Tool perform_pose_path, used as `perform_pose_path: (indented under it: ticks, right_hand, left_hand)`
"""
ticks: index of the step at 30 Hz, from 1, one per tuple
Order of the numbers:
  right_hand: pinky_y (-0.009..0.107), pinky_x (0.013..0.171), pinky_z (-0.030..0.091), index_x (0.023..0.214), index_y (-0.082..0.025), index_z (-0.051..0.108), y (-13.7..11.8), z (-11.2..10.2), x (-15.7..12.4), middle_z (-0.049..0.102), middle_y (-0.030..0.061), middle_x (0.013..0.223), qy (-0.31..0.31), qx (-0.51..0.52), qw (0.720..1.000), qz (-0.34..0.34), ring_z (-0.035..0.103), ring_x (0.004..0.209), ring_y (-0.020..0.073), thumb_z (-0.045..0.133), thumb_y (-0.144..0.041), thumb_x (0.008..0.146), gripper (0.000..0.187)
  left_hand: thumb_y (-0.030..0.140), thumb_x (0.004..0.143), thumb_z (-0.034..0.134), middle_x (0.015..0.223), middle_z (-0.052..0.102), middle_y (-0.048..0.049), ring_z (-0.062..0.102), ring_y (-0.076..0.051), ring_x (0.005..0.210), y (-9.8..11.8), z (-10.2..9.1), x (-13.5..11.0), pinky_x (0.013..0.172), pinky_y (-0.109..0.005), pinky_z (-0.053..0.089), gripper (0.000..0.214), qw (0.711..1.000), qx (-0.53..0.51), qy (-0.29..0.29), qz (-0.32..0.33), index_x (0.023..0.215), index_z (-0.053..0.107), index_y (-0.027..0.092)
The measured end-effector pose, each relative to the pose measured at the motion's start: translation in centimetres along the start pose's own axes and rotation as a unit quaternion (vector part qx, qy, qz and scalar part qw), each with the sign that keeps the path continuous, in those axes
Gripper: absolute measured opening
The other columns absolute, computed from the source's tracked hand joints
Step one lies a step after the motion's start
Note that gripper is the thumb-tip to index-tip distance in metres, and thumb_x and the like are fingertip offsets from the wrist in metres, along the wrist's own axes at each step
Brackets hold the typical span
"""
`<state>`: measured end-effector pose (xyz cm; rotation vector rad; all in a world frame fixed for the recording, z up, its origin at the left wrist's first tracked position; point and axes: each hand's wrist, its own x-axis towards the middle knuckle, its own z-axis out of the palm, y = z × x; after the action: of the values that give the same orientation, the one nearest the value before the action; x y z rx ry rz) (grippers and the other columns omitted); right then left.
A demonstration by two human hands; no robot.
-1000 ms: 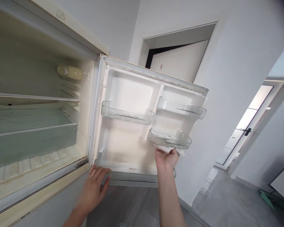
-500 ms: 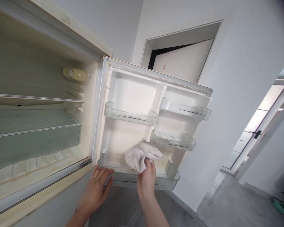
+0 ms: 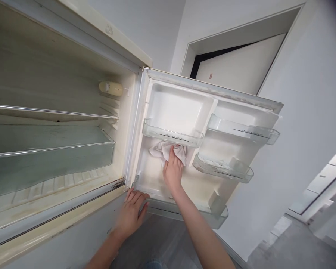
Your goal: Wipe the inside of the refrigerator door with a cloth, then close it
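My right hand [image 3: 173, 170] presses a crumpled white cloth [image 3: 159, 149] against the inner panel of the open refrigerator door [image 3: 154, 175], just below the upper left door bin [image 3: 170, 135]. Its fingers are bent onto the cloth, the index finger pointing up. Down at the hinge-side corner, my left hand [image 3: 133, 211] has its fingers over the rim of the long clear bottom door bin [image 3: 168, 212], with the thumb on the outer side. The fingertips of that hand are partly hidden behind the rim.
The refrigerator interior on the left has glass shelves [image 3: 53, 111], a clear drawer [image 3: 58, 166] and a yellowed lamp cover [image 3: 111, 88]. Two more bins [image 3: 224, 170] sit on the door's right side. Behind the door are a white wall [image 3: 305, 123] and a doorway [image 3: 240, 63].
My right hand has moved the cloth up from near the bottom bin to beneath the upper left bin. My left hand stays at the corner. The view has shifted left.
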<state>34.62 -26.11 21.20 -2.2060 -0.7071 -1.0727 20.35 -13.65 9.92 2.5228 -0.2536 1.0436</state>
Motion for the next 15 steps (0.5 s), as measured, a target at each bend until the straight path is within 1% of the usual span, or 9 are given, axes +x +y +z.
perform_pose_path:
  ticks: [2, 4, 5, 7, 8, 10, 12, 14, 15]
  right_hand:
    - [0.052, 0.104, 0.038, 0.154, -0.012, 0.025, 0.2, 0.6, -1.4, 0.051, 0.0212, 0.141, -0.027, -0.029, 0.999, -0.034, 0.045, 0.131, 0.0338, 0.035, -0.018, 0.092, 0.063]
    - [0.049, 0.104, 0.038, 0.154, -0.014, 0.026, 0.3, 0.7, -3.1, 0.051, 0.0175, 0.142, -0.087, -0.045, 0.99, -0.099, 0.048, 0.128, 0.032, 0.038, -0.018, 0.092, 0.063]
    - [0.047, 0.104, 0.039, 0.153, -0.015, 0.029, 0.3, 0.5, -3.6, 0.053, 0.0158, 0.142, -0.124, -0.05, 0.982, -0.136, 0.05, 0.126, 0.0309, 0.041, -0.019, 0.091, 0.063]
    - [0.044, 0.103, 0.04, 0.151, -0.017, 0.035, 0.1, 0.0, -3.7, 0.057, 0.0134, 0.138, -0.182, -0.057, 0.961, -0.2, 0.054, 0.12, 0.029, 0.047, -0.021, 0.091, 0.061]
    - [0.043, 0.102, 0.04, 0.15, -0.017, 0.037, -0.1, -0.2, -3.1, 0.058, 0.0129, 0.136, -0.191, -0.059, 0.955, -0.218, 0.055, 0.117, 0.0286, 0.048, -0.024, 0.091, 0.06]
    - [0.044, 0.103, 0.038, 0.15, -0.018, 0.037, -0.8, -0.7, -1.1, 0.059, 0.0133, 0.135, -0.169, -0.06, 0.958, -0.223, 0.054, 0.118, 0.0292, 0.048, -0.033, 0.094, 0.059]
    - [0.047, 0.107, 0.033, 0.151, -0.018, 0.035, -1.9, -0.8, 1.4, 0.056, 0.0141, 0.139, -0.122, -0.052, 0.969, -0.207, 0.05, 0.124, 0.0306, 0.043, -0.041, 0.097, 0.06]
    - [0.051, 0.111, 0.027, 0.152, -0.019, 0.033, -3.1, -0.4, 3.2, 0.052, 0.0138, 0.143, -0.085, -0.039, 0.978, -0.189, 0.044, 0.131, 0.0313, 0.039, -0.045, 0.098, 0.06]
    - [0.051, 0.112, 0.024, 0.152, -0.019, 0.034, -3.6, -0.1, 3.7, 0.051, 0.013, 0.145, -0.075, -0.032, 0.98, -0.183, 0.042, 0.133, 0.0309, 0.037, -0.045, 0.099, 0.059]
  left_hand:
    - [0.021, 0.093, 0.045, 0.1, 0.069, -0.001, 0.062, -0.02, 0.1, 0.0, 0.1, 0.0, 0.11, -0.056, 0.037, 0.022, 1.0, -0.003, -0.001, -0.001, 0.113, 0.052, 0.027]
    - [0.021, 0.093, 0.045, 0.101, 0.068, -0.0009, 0.062, -0.02, 0.101, 0.1, 0.2, 0.0, 0.111, -0.056, 0.037, 0.022, 1.0, -0.004, -0.003, -0.004, 0.113, 0.052, 0.027]
    - [0.021, 0.093, 0.045, 0.1, 0.068, -0.001, 0.062, -0.02, 0.101, 0.1, 0.3, 0.0, 0.111, -0.056, 0.037, 0.022, 1.0, -0.004, -0.004, -0.006, 0.113, 0.052, 0.026]
    - [0.021, 0.093, 0.045, 0.099, 0.068, -0.0009, 0.061, -0.019, 0.1, 0.3, 0.3, 0.1, 0.111, -0.056, 0.037, 0.021, 1.0, -0.003, -0.004, -0.011, 0.111, 0.053, 0.026]
    - [0.021, 0.093, 0.045, 0.099, 0.068, -0.0006, 0.061, -0.019, 0.1, 0.3, 0.3, 0.1, 0.112, -0.056, 0.037, 0.02, 1.0, -0.002, -0.003, -0.014, 0.111, 0.053, 0.026]
    - [0.021, 0.093, 0.045, 0.099, 0.068, 0.0002, 0.061, -0.019, 0.099, 0.5, 0.3, 0.1, 0.112, -0.055, 0.037, 0.02, 1.0, 0.0, -0.001, -0.017, 0.111, 0.054, 0.026]
    - [0.021, 0.094, 0.044, 0.099, 0.068, 0.0006, 0.061, -0.019, 0.1, 0.6, 0.2, 0.2, 0.113, -0.055, 0.036, 0.02, 1.0, -0.002, -0.004, -0.017, 0.111, 0.053, 0.026]
    - [0.022, 0.094, 0.043, 0.1, 0.068, 0.0001, 0.06, -0.019, 0.101, 0.7, 0.1, 0.1, 0.113, -0.056, 0.035, 0.02, 1.0, -0.006, -0.011, -0.017, 0.111, 0.052, 0.026]
    - [0.022, 0.094, 0.042, 0.1, 0.068, -0.0004, 0.06, -0.019, 0.102, 0.7, 0.1, 0.1, 0.114, -0.056, 0.034, 0.02, 1.0, -0.01, -0.014, -0.019, 0.112, 0.051, 0.026]
